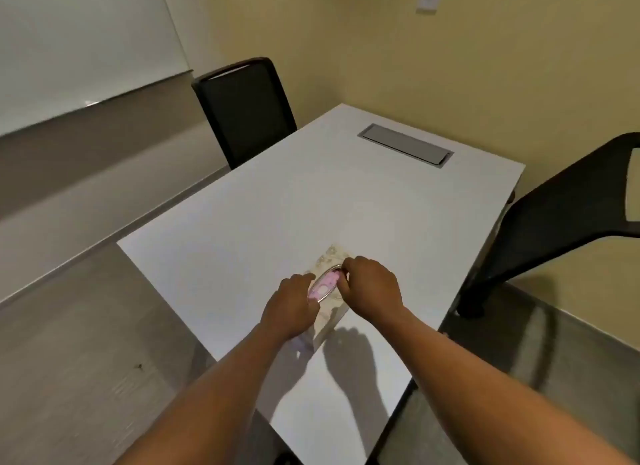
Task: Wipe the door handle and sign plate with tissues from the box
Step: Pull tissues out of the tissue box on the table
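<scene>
A patterned beige tissue box [332,256] lies on the white table [277,215] near its front. Its top has an oval opening with a pink flap [325,286]. My left hand [292,305] presses on the box's near left side, fingers curled at the oval's edge. My right hand [372,286] pinches the far end of the oval rim with thumb and fingers. Both hands cover much of the box. No tissue shows outside it. No door handle or sign plate is in view.
A black chair [244,108] stands at the table's far left corner and another black chair [554,215] at its right side. A grey cable hatch [405,145] is set into the far tabletop. A whiteboard [79,45] hangs on the left wall.
</scene>
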